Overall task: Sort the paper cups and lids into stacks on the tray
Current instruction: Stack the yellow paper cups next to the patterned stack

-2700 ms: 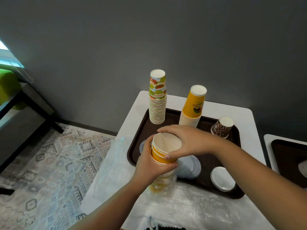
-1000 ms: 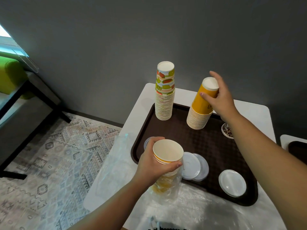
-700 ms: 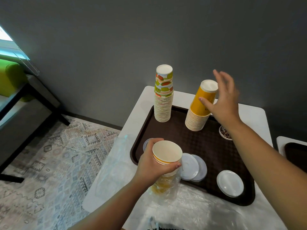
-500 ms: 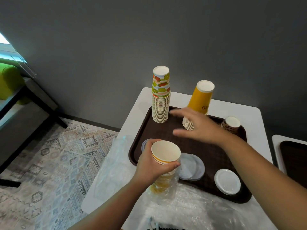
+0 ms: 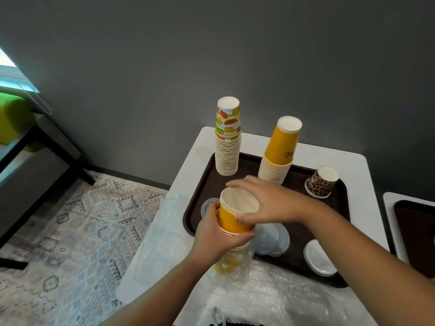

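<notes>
Head view: the right hand point(image 5: 266, 203) pinches the top yellow paper cup point(image 5: 235, 215) at its open rim, thumb on the near side and fingers arched over the far side. Below it, the left hand point(image 5: 216, 238) is wrapped around the sleeve of nested yellow cups point(image 5: 231, 260), whose lower part sits inside a clear plastic bag point(image 5: 164, 243) lying on the white table point(image 5: 329, 154). The held cup stands mouth up over the near left edge of the dark brown plastic tray point(image 5: 299, 236).

On the tray, just right of the hands, lie overlapping translucent round lids point(image 5: 274, 241), and a separate white round lid point(image 5: 319, 257) rests near the front right corner. Another translucent lid point(image 5: 207, 204) shows partly behind the left hand. At the back stand two inverted stacks: a tall fruit-patterned cup stack point(image 5: 227, 142) on the left and a yellow cup stack point(image 5: 280, 151) beside it. Further right, a small inverted leopard-print cup point(image 5: 321, 182) leans slightly. A second brown tray point(image 5: 416, 231) sits on another white surface at the far right. A patterned rug point(image 5: 77, 231) covers the floor to the left.
</notes>
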Tool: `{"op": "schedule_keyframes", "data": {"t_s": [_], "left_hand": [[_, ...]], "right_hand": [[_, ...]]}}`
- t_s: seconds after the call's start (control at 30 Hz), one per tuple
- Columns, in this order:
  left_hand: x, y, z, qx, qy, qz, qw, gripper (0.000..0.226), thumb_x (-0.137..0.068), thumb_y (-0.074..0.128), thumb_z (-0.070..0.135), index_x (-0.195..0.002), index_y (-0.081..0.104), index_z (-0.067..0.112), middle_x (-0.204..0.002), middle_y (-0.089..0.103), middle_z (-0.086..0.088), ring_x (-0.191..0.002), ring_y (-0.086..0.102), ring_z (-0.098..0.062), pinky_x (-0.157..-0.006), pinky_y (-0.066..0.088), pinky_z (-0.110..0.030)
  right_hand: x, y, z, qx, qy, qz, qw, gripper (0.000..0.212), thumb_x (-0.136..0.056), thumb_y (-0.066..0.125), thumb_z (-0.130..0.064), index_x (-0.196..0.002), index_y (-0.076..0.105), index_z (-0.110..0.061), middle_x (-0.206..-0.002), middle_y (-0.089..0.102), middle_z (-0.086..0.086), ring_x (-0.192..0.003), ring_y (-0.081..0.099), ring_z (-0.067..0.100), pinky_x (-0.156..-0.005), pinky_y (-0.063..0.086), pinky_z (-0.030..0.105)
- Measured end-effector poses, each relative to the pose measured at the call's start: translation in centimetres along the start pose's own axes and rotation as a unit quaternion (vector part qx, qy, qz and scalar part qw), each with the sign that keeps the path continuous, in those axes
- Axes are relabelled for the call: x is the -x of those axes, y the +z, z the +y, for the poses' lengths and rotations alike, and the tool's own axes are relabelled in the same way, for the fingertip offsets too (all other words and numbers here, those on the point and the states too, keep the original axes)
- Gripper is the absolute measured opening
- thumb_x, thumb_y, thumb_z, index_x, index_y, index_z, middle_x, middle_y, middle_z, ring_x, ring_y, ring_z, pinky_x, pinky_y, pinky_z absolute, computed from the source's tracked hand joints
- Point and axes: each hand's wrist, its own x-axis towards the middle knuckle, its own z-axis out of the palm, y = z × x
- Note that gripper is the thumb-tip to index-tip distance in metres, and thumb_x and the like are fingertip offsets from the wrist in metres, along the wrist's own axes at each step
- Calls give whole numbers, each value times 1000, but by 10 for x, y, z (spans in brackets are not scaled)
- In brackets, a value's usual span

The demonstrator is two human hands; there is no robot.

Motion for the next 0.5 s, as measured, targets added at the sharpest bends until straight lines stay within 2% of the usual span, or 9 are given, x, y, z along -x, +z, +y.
{"op": "schedule_keyframes", "data": {"t_s": [0.1,0.2,0.23,0.33,0.4,0.5], "left_hand": [[0,-2,-2,-15,3,-3,1000,81,-57,87,42,-121,37,36,-111,51,20,-97,55,2,-71,47,-12],[1,-2,-4,-3,11,3,1000,79,-57,89,39,-121,43,34,-112,56,16,-98,58,2,-73,50,-12],[0,-1,-4,3,8,8,1000,78,-57,89,38,-120,44,33,-111,57,15,-97,58,3,-74,50,-11],[0,-1,-4,4,1,16,1000,73,-58,89,35,-116,45,33,-106,58,14,-96,58,3,-72,48,-7],[0,-1,-4,-3,-2,11,1000,73,-59,89,35,-116,43,34,-107,57,16,-99,57,1,-71,47,-6],[0,0,-4,-4,-1,13,1000,77,-59,88,35,-120,40,35,-113,54,18,-104,53,0,-74,44,-7]], "right_hand": [[6,-24,7,-48,-2,20,999,77,-73,61,-58,-140,28,-44,-137,40,-13,-123,43,7,-97,43,27],[15,-47,18,-95,-9,-9,995,70,-71,65,-44,-131,31,-54,-133,40,-23,-121,43,-1,-92,44,18],[19,-52,24,-101,-3,-23,995,69,-69,68,-42,-128,34,-54,-132,40,-24,-120,43,0,-92,45,20],[22,-55,38,-33,34,-58,997,72,-65,78,-39,-124,38,-46,-129,41,-16,-117,45,9,-95,48,33],[18,-45,43,23,54,-84,995,73,-68,82,-30,-124,36,-40,-125,43,-13,-114,46,10,-94,47,31],[8,-25,44,52,56,-92,993,79,-67,84,-32,-129,35,-35,-121,45,-12,-112,46,9,-89,45,26]]}}
